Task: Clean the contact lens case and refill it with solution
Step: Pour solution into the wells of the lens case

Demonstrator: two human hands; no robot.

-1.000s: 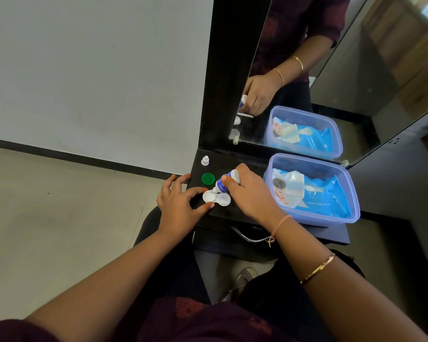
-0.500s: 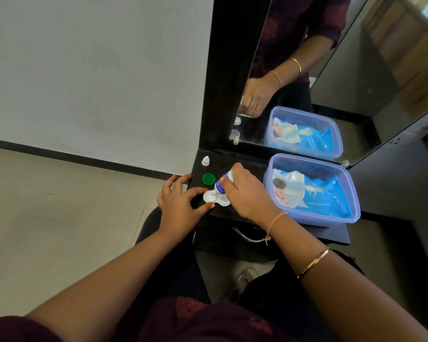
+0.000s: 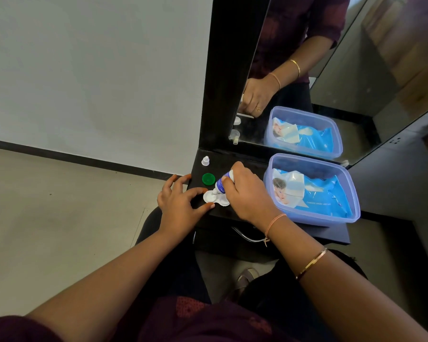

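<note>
1. Work surface: a black shelf runs across the centre of the frame, below a black-framed mirror at upper right.

2. Task item: the contact lens case, white with 2 round wells, lies flat on the shelf at its near left edge, just left of frame centre. Both wells are uncapped. The right well is partly hidden by the right hand.

3. Right hand: the fingers and thumb are curled tightly round the solution bottle, a small white bottle with a blue label. The bottle is tilted, nozzle down and to the left, over the left well of the case. Whether the nozzle touches the well cannot be told.

4. Left hand: it sits left of the case. The thumb and index finger are curved and pinch the left well of the case between their tips. The other 3 fingers are loosely spread over the shelf's left edge.

5. Loose parts: 1 green cap lies on the shelf just above the case. 1 small white cap stands further up, near the mirror frame.

6. Other items: a clear plastic container stands on the shelf right of the right hand and holds a blue wipes pack. The right wrist carries a thread band and a gold bangle.
</note>
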